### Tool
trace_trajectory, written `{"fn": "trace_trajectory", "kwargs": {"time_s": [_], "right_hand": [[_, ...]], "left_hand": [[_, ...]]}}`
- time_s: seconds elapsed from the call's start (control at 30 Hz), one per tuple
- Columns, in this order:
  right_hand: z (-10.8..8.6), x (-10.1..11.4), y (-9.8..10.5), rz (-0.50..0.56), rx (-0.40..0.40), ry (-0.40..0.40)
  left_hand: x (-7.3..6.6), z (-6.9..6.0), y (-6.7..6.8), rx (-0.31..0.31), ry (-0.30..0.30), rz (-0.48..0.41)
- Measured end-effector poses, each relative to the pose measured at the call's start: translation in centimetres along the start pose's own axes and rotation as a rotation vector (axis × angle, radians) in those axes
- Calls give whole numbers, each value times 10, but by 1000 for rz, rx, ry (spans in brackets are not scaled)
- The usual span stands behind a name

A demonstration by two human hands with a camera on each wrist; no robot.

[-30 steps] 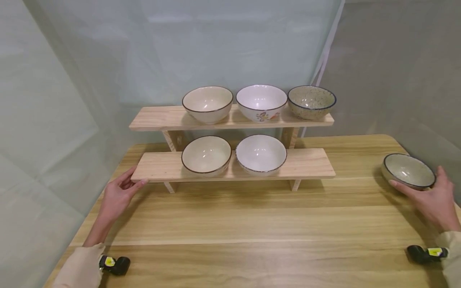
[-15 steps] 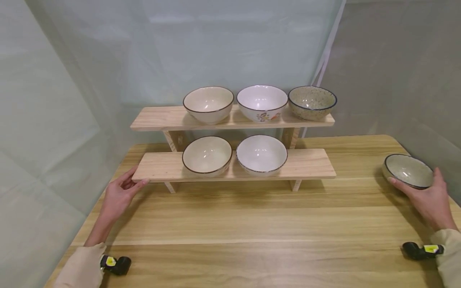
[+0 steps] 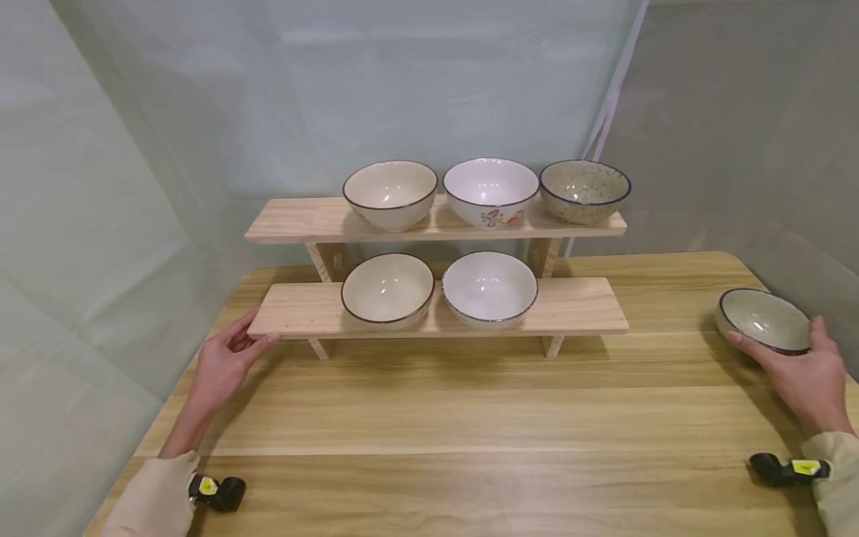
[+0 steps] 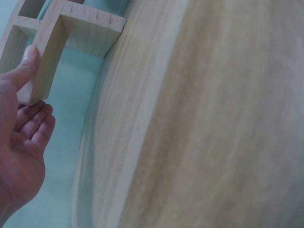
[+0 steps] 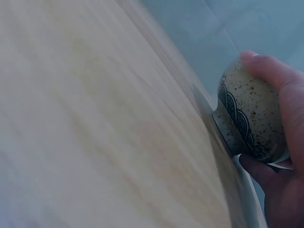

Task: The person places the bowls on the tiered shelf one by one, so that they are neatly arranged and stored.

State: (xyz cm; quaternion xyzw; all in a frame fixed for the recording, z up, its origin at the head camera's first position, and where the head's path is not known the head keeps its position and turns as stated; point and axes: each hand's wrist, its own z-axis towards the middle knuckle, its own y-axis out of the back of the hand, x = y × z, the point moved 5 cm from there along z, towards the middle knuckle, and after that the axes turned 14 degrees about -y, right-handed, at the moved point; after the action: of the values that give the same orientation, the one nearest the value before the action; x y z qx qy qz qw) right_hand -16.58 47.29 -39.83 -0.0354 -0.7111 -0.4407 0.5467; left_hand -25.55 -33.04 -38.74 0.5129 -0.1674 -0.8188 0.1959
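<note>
At the left end of the lower board of a two-tier wooden shelf [image 3: 315, 309], my left hand [image 3: 220, 365] pinches the board. In the left wrist view the thumb [image 4: 29, 59] lies on one face of it and the curled fingers [image 4: 38, 126] lie at its end. Over at the table's right side, my right hand [image 3: 805, 373] grips a speckled grey-beige bowl [image 3: 754, 313] with a dark rim. A dark wave pattern circles the outside of this bowl [image 5: 249, 109] in the right wrist view, with thumb and fingers on opposite sides. The bowl stands upright at the table, its foot at the surface.
The upper tier carries a cream bowl [image 3: 391, 198], a white flower-patterned bowl [image 3: 491, 186] and a speckled blue-rimmed bowl [image 3: 584, 186], close together. On the lower tier are a cream bowl [image 3: 388, 291] and a white bowl [image 3: 490, 287]. Pale sheeting [image 3: 429, 89] surrounds the wooden table [image 3: 443, 425].
My right hand and forearm have shifted very slightly left, still around the speckled bowl. The left hand keeps its hold on the shelf, and the other bowls stay put.
</note>
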Motion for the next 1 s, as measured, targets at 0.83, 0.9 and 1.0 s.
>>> {"fn": "trace_trajectory", "kwargs": {"time_s": [0.83,0.9,1.0], "right_hand": [[-28,32,-4,1,51,92],[-31,37,-5,18,50,100],[-36,44,-7,59,56,107]], "left_hand": [[0,0,-1,-8,-10,-19],[0,0,-1,-8,-9,-17],[1,0,0,-8,-12,-19]]}}
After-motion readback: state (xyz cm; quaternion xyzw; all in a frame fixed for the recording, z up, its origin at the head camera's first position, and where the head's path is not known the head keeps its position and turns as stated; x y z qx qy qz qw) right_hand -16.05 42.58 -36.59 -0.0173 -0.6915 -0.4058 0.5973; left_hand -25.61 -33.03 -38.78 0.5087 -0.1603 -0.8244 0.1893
